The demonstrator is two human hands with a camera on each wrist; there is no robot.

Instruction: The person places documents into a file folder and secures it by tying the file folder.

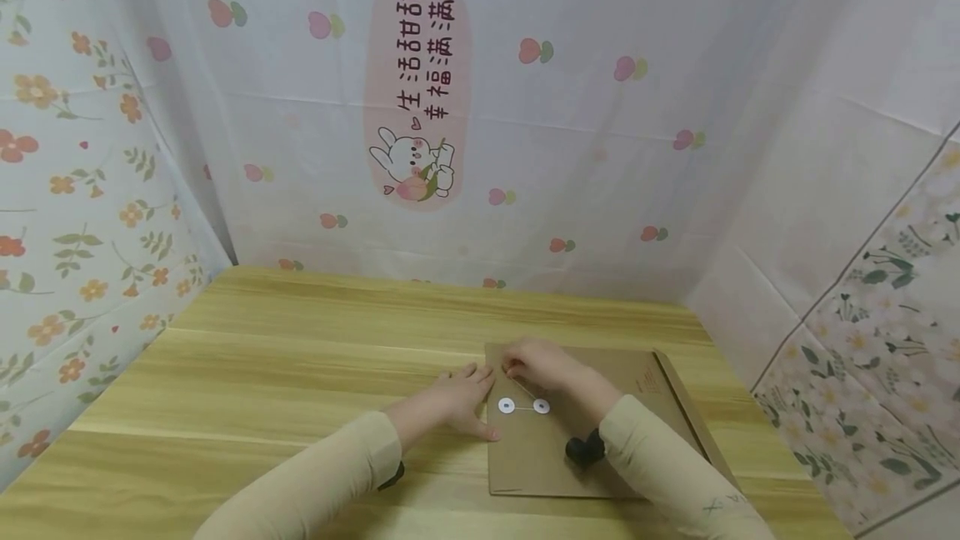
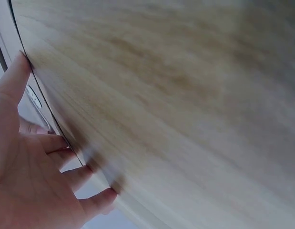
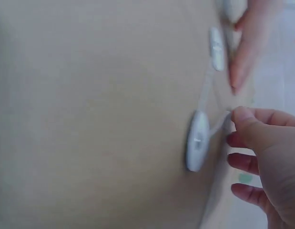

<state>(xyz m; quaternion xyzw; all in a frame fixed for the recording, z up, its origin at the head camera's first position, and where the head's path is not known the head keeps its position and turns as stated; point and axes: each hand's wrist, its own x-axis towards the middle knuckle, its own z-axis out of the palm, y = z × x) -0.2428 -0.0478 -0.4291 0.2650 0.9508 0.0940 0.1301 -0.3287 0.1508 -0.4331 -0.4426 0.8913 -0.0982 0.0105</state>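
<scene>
A brown kraft document envelope lies flat on the wooden table. Two white button discs sit near its left edge, joined by a white string. Between thumb and index finger my right hand pinches the string's loose end, pulling it taut from the nearer disc in the right wrist view. My left hand is spread at the envelope's left edge, thumb and fingertips touching there. The left wrist view shows that hand's palm and straight fingers along the edge.
The light wooden table extends left of and behind the envelope. A white curtain with printed fruit shapes hangs along the back, and floral cloths close off both sides. A black wrist device sits below the right forearm.
</scene>
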